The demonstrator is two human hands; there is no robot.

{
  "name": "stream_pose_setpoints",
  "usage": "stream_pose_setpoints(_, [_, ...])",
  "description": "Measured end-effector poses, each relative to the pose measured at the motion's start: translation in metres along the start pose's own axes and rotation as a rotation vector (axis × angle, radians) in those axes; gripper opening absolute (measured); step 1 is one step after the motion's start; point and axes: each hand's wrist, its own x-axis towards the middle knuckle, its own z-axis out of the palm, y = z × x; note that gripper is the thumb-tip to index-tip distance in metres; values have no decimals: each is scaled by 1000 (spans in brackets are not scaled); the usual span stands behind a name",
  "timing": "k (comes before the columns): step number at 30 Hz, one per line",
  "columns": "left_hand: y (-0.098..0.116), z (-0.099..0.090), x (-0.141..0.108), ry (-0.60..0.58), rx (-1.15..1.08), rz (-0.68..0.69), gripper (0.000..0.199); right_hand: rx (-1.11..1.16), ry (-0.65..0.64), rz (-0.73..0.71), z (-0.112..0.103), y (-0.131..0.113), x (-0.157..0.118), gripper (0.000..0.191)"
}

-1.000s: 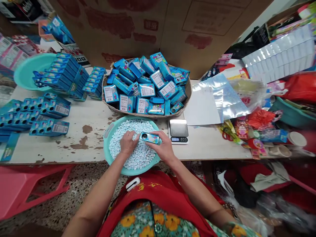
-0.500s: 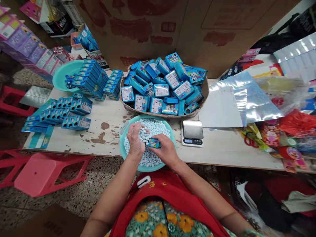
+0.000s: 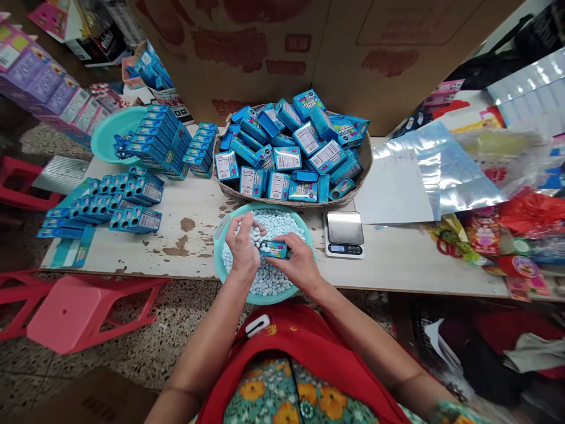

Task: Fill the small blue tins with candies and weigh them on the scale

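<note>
Head view: in the lower middle of the frame a teal bowl (image 3: 273, 299) sits at the table's near edge, heaped with small, rounded, pale blue-white sweets (image 3: 270, 284). Above it, the left hand (image 3: 241, 250) is cupped, its curled fingers holding a loose clutch of the sweets. The right hand (image 3: 301, 262) grasps a small box (image 3: 278, 250) between thumb and fingers, also over the bowl, just right of the frame's centre. This box is bright blue with pale lettering and a touch of pink on its side; it lies nearly level, its left end turned toward the cupped palm. White sweets show at that end, though whether they are inside the box or only against it I cannot tell. In the upper middle, a brown cardboard tray (image 3: 226, 191) is piled high with blue boxes (image 3: 286, 158) at all angles, some with white label panels up. At the upper left, a second teal bowl (image 3: 100, 134) has crumpled blue bits (image 3: 122, 147) in it, beside stacked blue boxes (image 3: 152, 138); behind, a peach bin (image 3: 128, 63) stands near more blue packets (image 3: 150, 68). A scale (image 3: 345, 250) is just right of the sweets bowl on the table (image 3: 388, 259).
</note>
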Motion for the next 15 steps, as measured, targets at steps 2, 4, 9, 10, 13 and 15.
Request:
stream_pose_setpoints(2, [0, -1, -1, -9, 8, -6, 26, 25, 0, 4, -1, -1, 0, 32])
stream_pose_setpoints(4, [0, -1, -2, -33, 20, 10, 25, 45, 8, 9, -1, -1, 0, 32])
stream_pose_setpoints(9, [1, 1, -1, -59, 42, 29, 25, 46, 5, 15, 0, -1, 2, 33])
stream_pose_setpoints(10, [1, 1, -1, -62, 50, 25, 25, 46, 5, 12, 0, -1, 3, 32])
stream_pose_setpoints(13, [2, 3, -1, -64, 79, 42, 25, 52, 24, 10, 0, -2, 4, 31])
stream_pose_setpoints(15, [1, 3, 0, -52, 87, 59, 25, 54, 33, 13, 0, -2, 4, 30])
